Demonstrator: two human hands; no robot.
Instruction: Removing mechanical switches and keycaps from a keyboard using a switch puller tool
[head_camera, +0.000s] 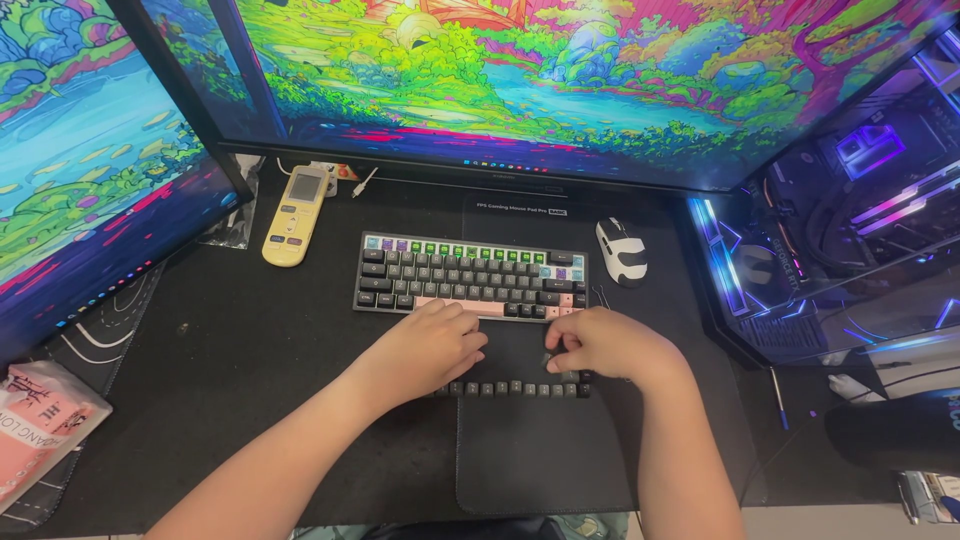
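Note:
A compact keyboard (470, 277) with dark grey, green and pink keycaps lies on a black desk mat (250, 360). In front of it a row of loose dark keycaps (510, 388) is lined up on the mat. My left hand (425, 345) rests curled over the left end of that row, just below the keyboard's pink bottom keys. My right hand (605, 345) is curled at the right end of the row, with its fingertips pinched on a small dark keycap (549, 358).
A white and black mouse (621, 250) sits right of the keyboard. A yellow hand-held device (297, 214) lies at the back left. Two monitors (560, 80) stand behind, a lit computer case (850, 220) at the right, a pink packet (35, 425) at the left edge.

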